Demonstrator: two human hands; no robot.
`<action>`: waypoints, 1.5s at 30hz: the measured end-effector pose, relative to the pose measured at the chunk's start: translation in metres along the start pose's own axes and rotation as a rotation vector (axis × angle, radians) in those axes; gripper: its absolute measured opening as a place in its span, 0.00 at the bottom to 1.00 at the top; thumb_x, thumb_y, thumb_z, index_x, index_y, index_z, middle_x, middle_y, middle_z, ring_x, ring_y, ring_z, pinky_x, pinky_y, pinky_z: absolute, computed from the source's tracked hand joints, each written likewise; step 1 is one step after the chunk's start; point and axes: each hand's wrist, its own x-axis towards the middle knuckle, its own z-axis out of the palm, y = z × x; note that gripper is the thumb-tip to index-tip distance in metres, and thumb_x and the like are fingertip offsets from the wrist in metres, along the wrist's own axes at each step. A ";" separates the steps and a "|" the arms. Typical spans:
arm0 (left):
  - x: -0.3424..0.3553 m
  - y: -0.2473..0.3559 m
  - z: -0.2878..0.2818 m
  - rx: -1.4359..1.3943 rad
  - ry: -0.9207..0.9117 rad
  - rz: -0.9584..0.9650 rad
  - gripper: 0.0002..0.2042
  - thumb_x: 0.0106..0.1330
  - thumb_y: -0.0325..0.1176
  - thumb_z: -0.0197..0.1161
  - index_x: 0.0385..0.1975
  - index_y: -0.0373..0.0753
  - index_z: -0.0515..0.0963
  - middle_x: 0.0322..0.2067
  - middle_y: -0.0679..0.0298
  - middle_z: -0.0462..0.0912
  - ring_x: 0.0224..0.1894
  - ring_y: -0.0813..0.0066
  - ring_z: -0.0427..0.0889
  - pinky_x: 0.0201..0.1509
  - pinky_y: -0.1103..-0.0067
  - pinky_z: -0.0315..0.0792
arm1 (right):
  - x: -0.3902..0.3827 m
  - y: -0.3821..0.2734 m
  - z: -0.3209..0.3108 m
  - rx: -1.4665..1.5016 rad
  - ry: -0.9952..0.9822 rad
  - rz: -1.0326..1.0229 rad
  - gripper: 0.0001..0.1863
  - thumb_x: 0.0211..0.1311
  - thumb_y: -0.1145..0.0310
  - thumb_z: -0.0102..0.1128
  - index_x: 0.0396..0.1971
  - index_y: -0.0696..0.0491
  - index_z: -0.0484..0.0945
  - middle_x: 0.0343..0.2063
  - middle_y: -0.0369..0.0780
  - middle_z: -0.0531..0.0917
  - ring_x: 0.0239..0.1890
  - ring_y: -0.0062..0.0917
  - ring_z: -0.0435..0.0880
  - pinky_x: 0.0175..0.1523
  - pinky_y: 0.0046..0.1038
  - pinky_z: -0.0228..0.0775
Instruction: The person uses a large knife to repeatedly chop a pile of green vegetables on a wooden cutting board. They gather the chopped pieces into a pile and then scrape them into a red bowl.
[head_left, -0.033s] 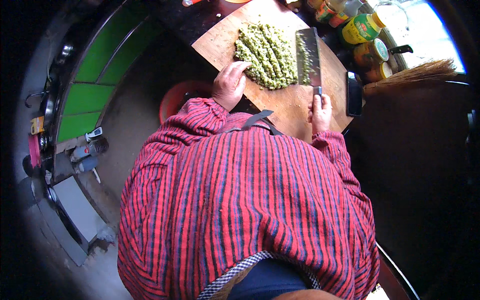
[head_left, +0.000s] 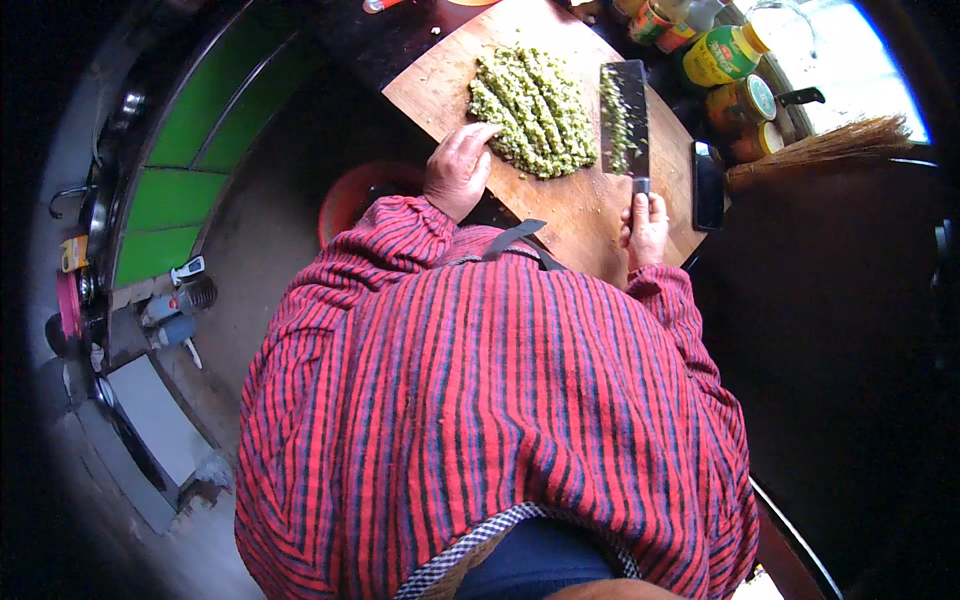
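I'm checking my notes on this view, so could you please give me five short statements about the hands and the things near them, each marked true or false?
1. The right hand holds the cleaver. True.
2. The left hand also grips the cleaver. False: it is at the edge of the chopped greens.
3. The greens lie heaped on the board. True.
4. The phone lies to the left of the greens. False: it lies to their right, beyond the cleaver.
5. Green bits show on the cleaver's blade. True.
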 end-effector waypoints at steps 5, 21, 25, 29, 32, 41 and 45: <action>-0.002 -0.006 0.003 -0.057 -0.050 -0.001 0.17 0.53 0.20 0.54 0.45 0.38 0.74 0.42 0.57 0.76 0.45 0.61 0.75 0.50 0.74 0.69 | 0.000 0.018 -0.029 0.013 0.082 0.045 0.10 0.65 0.58 0.47 0.32 0.48 0.67 0.15 0.31 0.72 0.07 0.12 0.63 0.09 0.16 0.53; -0.042 -0.029 -0.014 -0.064 -0.256 -0.314 0.19 0.54 0.16 0.51 0.46 0.38 0.73 0.38 0.61 0.76 0.39 0.74 0.77 0.42 0.82 0.72 | 0.059 0.068 -0.034 -0.606 0.365 -0.007 0.15 0.59 0.57 0.54 0.36 0.53 0.69 0.23 0.44 0.79 0.25 0.34 0.79 0.32 0.36 0.67; -0.048 -0.036 -0.018 -0.059 -0.251 -0.325 0.19 0.55 0.16 0.51 0.47 0.38 0.73 0.37 0.62 0.76 0.38 0.76 0.77 0.39 0.84 0.72 | 0.056 0.069 0.002 -0.715 0.331 -0.020 0.16 0.57 0.58 0.54 0.39 0.51 0.66 0.29 0.50 0.79 0.33 0.49 0.77 0.37 0.44 0.66; -0.046 -0.039 -0.017 -0.057 -0.251 -0.313 0.18 0.56 0.17 0.51 0.47 0.39 0.73 0.37 0.63 0.76 0.36 0.78 0.77 0.38 0.84 0.72 | 0.063 0.098 0.040 -0.487 0.213 -0.081 0.17 0.57 0.60 0.55 0.41 0.51 0.65 0.30 0.51 0.78 0.33 0.47 0.78 0.39 0.42 0.66; -0.045 -0.034 -0.014 -0.067 -0.261 -0.345 0.19 0.56 0.17 0.51 0.47 0.40 0.72 0.36 0.63 0.76 0.34 0.78 0.77 0.37 0.85 0.71 | 0.072 0.092 0.054 -0.331 0.134 0.101 0.17 0.56 0.61 0.56 0.40 0.54 0.66 0.30 0.51 0.77 0.34 0.44 0.78 0.41 0.37 0.67; -0.047 -0.024 -0.020 -0.029 -0.283 -0.400 0.16 0.55 0.20 0.53 0.44 0.41 0.73 0.33 0.63 0.77 0.32 0.71 0.78 0.33 0.80 0.72 | 0.105 0.095 0.056 -0.495 -0.016 -0.068 0.17 0.56 0.63 0.56 0.42 0.57 0.69 0.33 0.50 0.78 0.37 0.39 0.78 0.43 0.35 0.67; -0.055 -0.024 -0.023 -0.008 -0.272 -0.431 0.14 0.56 0.22 0.54 0.42 0.41 0.74 0.30 0.62 0.77 0.31 0.68 0.79 0.34 0.78 0.72 | 0.093 0.058 0.061 -0.586 -0.018 -0.131 0.16 0.56 0.63 0.56 0.41 0.57 0.71 0.32 0.49 0.79 0.36 0.40 0.79 0.44 0.34 0.68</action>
